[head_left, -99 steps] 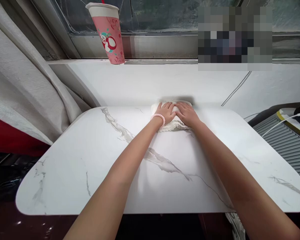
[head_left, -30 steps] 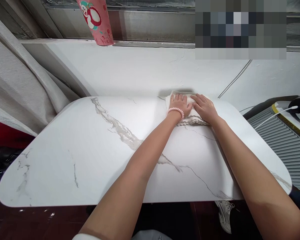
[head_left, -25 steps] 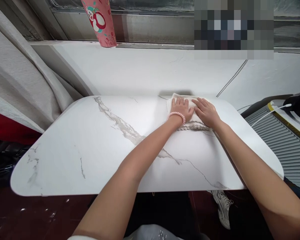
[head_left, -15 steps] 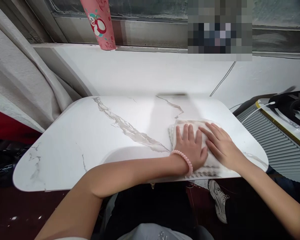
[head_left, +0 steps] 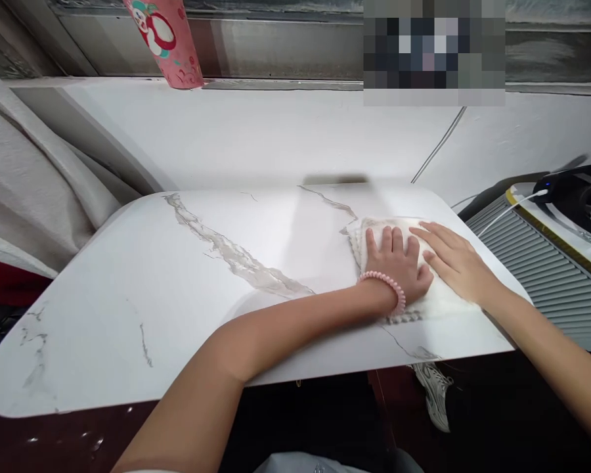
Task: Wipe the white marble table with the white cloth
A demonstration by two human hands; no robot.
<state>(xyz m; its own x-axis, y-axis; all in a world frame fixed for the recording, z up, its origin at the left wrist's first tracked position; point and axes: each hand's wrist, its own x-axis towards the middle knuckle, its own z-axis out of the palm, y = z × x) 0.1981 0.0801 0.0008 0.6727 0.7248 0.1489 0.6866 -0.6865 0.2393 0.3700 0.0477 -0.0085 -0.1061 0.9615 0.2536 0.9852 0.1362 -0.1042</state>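
Note:
A folded white cloth (head_left: 438, 305) lies flat on the right part of a white marble-patterned table (head_left: 128, 263). Pressed onto the cloth's middle is my left hand (head_left: 398, 259), palm down with fingers spread; a pink coil band circles its wrist. My right hand (head_left: 456, 259) rests flat along the cloth's right side, its fingers stretched toward the far left. Both palms cover part of the cloth, and neither hand grips it.
A pink patterned tumbler (head_left: 170, 46) stands on the window ledge. To the left hangs a pale curtain (head_left: 39, 157). Right of the table is a grey ribbed case (head_left: 536, 263) with a white cable. A sneaker (head_left: 433, 394) shows below the table edge.
Both hands have slid the cloth away from the table's front edge, toward the far right. The view has also shifted somewhat.

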